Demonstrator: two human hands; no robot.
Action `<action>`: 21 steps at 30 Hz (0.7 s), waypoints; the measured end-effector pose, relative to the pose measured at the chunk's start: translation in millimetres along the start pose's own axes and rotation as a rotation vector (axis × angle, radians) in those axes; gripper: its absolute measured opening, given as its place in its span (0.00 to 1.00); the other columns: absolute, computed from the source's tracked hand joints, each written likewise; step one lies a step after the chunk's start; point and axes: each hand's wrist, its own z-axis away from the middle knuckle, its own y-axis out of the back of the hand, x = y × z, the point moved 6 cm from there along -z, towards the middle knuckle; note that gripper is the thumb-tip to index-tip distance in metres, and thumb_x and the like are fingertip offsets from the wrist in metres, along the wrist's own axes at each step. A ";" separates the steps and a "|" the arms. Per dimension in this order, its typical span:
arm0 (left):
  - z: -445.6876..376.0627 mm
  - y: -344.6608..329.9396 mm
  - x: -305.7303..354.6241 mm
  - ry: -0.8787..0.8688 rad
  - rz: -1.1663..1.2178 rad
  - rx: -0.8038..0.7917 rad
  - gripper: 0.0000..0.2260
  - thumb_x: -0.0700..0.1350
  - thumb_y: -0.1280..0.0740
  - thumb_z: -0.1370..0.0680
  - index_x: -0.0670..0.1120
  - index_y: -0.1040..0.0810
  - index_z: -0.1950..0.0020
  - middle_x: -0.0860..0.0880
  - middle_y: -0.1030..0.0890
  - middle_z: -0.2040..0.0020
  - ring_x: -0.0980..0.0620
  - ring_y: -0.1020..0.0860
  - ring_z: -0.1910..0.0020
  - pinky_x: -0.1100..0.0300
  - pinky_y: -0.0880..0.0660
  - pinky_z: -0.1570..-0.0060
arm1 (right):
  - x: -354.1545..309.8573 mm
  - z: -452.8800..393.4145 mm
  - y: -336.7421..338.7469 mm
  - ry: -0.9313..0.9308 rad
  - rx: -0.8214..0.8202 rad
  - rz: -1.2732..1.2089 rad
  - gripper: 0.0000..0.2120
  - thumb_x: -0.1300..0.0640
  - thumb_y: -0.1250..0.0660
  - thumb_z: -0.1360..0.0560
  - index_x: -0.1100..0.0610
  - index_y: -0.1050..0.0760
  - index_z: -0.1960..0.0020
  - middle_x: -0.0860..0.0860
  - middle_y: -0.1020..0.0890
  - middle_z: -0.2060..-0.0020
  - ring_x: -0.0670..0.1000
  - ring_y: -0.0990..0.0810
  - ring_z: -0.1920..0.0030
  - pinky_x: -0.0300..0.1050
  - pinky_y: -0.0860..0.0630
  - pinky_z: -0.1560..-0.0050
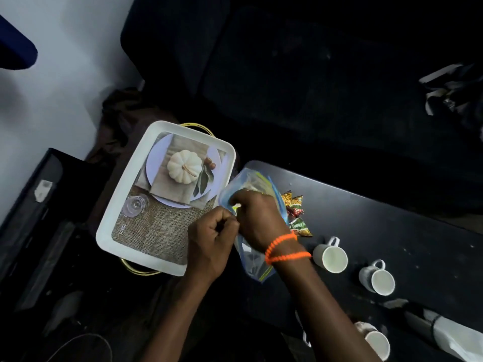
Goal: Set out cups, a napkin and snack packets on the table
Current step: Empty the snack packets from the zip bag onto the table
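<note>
**Reaching into the zip bag over the table edge**

Holding the clear blue-edged zip bag [251, 184] between both hands, I have my right hand [257, 218] pushed down inside its mouth, fingers curled around something I cannot make out through the plastic. My left hand [213, 240] is clenched, pinching the near edge of the bag to hold it open. Two orange bead bracelets [283, 248] sit on my right wrist.

The snack packets [296, 214] lie in a small heap on the black table [392, 231], just beside the bag and partly hidden behind it (green, yellow and red wrappers). Three white cups lie on the table: one [330, 256] near my right wrist, a second [377, 278] just beyond it, and a third [375, 342] at the near edge by my forearm. A white napkin [454, 335] lies at the table's near right corner.

To my left sits the white tray [117, 205] with gold handles and a printed pumpkin picture.
</note>
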 end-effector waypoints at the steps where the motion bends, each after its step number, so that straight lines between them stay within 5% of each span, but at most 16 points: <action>1: -0.1 2.8 -0.4 -0.007 -0.007 0.015 0.11 0.50 0.37 0.27 0.52 0.30 0.69 0.56 0.28 0.72 0.62 0.31 0.71 0.70 0.36 0.68 | 10.3 -17.5 -15.4 -0.091 -0.117 0.113 0.17 0.65 0.34 0.25 0.59 0.21 0.38 0.60 0.17 0.41 0.59 0.20 0.39 0.48 0.25 0.39; 7: -1.7 13.7 -5.4 -0.016 0.003 0.020 0.11 0.49 0.37 0.26 0.54 0.31 0.69 0.57 0.28 0.73 0.62 0.31 0.71 0.70 0.36 0.68 | 78.4 -56.2 -76.9 -0.314 -0.291 0.507 0.38 0.49 0.31 0.23 0.63 0.43 0.21 0.66 0.40 0.23 0.68 0.38 0.25 0.63 0.35 0.27; 11: -0.9 7.4 -11.2 0.000 0.037 -0.053 0.10 0.51 0.37 0.26 0.55 0.30 0.68 0.57 0.28 0.72 0.62 0.31 0.70 0.67 0.34 0.66 | 85.9 -55.4 -85.3 -0.292 -0.185 0.495 0.25 0.50 0.36 0.21 0.58 0.30 0.27 0.61 0.29 0.28 0.61 0.32 0.27 0.58 0.32 0.29; 13: -1.7 1.6 -13.7 0.006 0.079 -0.134 0.11 0.51 0.37 0.25 0.54 0.28 0.67 0.55 0.27 0.71 0.61 0.30 0.69 0.61 0.31 0.66 | 83.3 -48.8 -75.2 -0.309 -0.179 0.421 0.18 0.52 0.35 0.23 0.59 0.22 0.36 0.61 0.22 0.36 0.60 0.25 0.32 0.53 0.28 0.33; 16: -7.4 0.9 -21.7 0.021 0.196 -0.150 0.11 0.49 0.40 0.23 0.50 0.23 0.63 0.51 0.20 0.65 0.54 0.22 0.63 0.56 0.26 0.59 | 79.6 -26.5 -53.0 -0.396 -0.214 0.336 0.13 0.62 0.40 0.18 0.72 0.23 0.48 0.66 0.22 0.35 0.63 0.24 0.32 0.51 0.30 0.34; 17: -11.4 3.2 -28.7 0.046 0.210 -0.110 0.13 0.51 0.41 0.22 0.49 0.21 0.60 0.50 0.18 0.61 0.54 0.21 0.59 0.57 0.25 0.56 | 77.8 -19.5 -44.9 -0.425 -0.228 0.234 0.13 0.64 0.40 0.17 0.73 0.24 0.42 0.67 0.23 0.34 0.63 0.25 0.31 0.49 0.32 0.34; 19: -18.1 5.6 -46.5 0.152 0.168 -0.020 0.15 0.57 0.41 0.20 0.50 0.19 0.51 0.53 0.16 0.51 0.57 0.19 0.50 0.61 0.24 0.47 | 67.6 -15.8 -15.1 -0.420 -0.005 -0.149 0.20 0.60 0.31 0.21 0.65 0.26 0.31 0.63 0.20 0.39 0.62 0.23 0.34 0.44 0.29 0.36; 21: -23.3 0.0 -60.4 0.273 0.152 -0.043 0.14 0.64 0.39 0.22 0.58 0.20 0.46 0.58 0.17 0.45 0.63 0.21 0.44 0.59 0.25 0.38 | 48.1 -14.1 1.5 -0.346 -0.015 -0.459 0.20 0.62 0.27 0.24 0.63 0.23 0.33 0.59 0.18 0.42 0.59 0.19 0.41 0.56 0.26 0.34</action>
